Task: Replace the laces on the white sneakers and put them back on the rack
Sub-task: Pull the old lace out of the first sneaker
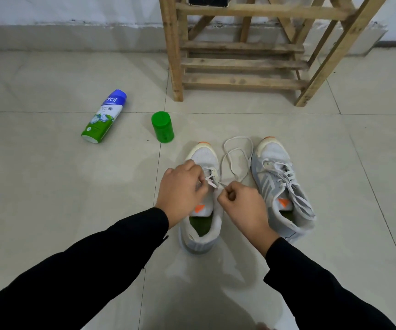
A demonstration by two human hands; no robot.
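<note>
Head view: both hands are down at a pair of white sneakers on the tiled floor (49, 186), just in front of the wooden rack (240, 63).
Left hand (180, 191): fingers curled, pinching the lace (238, 137) right at the eyelets of the half-laced sneaker (203, 158).
Right hand (244, 206): thumb and fingers nip the lace's end; the slack loops away toward the rack.
Laced sneaker (280, 182): in front of the rack's right half, fully threaded, with an orange tongue tab.
Inside the shoes: green insoles show in both.
Green jar (162, 127): upright, lid on, before the rack's left leg; contents can't be seen.
Bottle (104, 116): lying on its side farther left of the rack, blue cap on.
Hidden: the hands cover the half-laced sneaker's middle; a dark object (207, 1) on the rack is cut off at the top edge.
Writing: "ycil" reads on the bottle, with the smaller print too fine to make out.
</note>
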